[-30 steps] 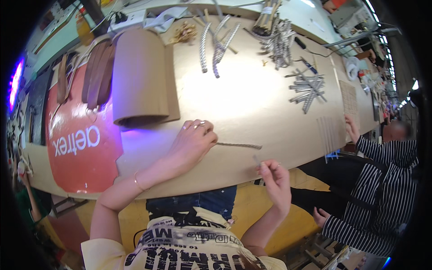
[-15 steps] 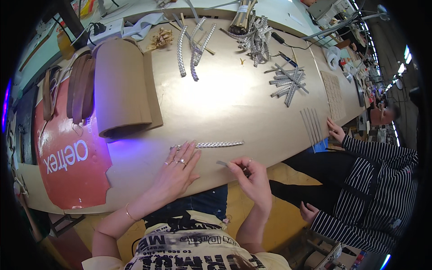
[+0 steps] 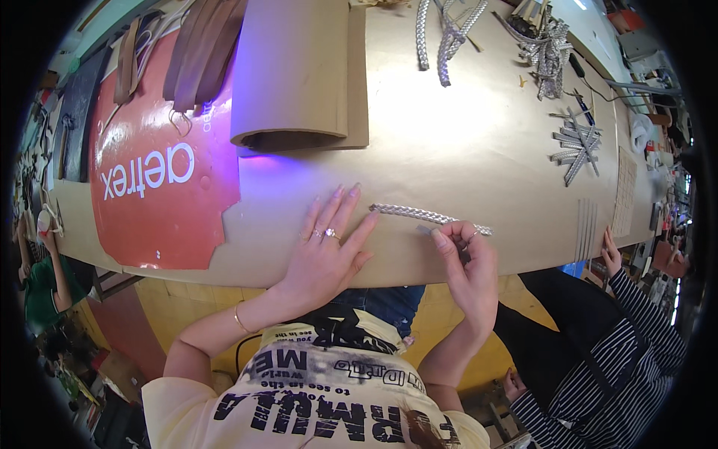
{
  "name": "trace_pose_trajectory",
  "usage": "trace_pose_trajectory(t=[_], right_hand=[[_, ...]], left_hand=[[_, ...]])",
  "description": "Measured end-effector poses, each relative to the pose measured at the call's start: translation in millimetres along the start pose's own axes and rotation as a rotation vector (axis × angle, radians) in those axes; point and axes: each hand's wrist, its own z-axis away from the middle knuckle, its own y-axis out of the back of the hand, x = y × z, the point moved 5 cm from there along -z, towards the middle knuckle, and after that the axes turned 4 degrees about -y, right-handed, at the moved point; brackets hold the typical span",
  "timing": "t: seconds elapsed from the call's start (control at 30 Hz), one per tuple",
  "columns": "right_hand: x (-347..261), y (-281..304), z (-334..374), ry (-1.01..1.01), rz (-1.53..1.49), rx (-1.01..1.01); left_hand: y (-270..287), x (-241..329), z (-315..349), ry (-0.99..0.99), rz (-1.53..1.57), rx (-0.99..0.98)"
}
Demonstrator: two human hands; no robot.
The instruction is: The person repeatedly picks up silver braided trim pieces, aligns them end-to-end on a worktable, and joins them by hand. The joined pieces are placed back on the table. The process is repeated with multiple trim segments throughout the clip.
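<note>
A silver braided strap lies on the gold-coloured table covering, its left end close to my left hand's fingertips. My left hand, with rings on its fingers, rests flat on the table with fingers spread, holding nothing. Between the thumb and fingers of my right hand is a small flat grey strip, its tip just on the near side of the braid. The right fingers partly cover the strap toward its right end. I cannot tell whether the strip touches the braid.
A large brown cardboard tube stands beyond my left hand, beside a red sheet and brown straps. Several short silver strips and braids lie farther off. At the right, a co-worker's hand touches the table edge near thin grey strips.
The view has swung left. My left hand has come off the braided strap's left end and lies beside it. My right hand has moved closer to the strap, still pinching the grey strip.
</note>
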Motion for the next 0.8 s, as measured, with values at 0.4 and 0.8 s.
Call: trace_pose_trajectory(t=[0.4, 0.8], right_hand=[[-30.7, -50.8, -28.9, 0.130, 0.302, -0.207], [-29.9, -55.5, -33.7, 0.111, 0.318, -0.249]], left_hand=[[-5.0, -12.2, 0.0, 0.006, 0.054, 0.023], [-7.0, -16.1, 3.2, 0.003, 0.099, 0.065]])
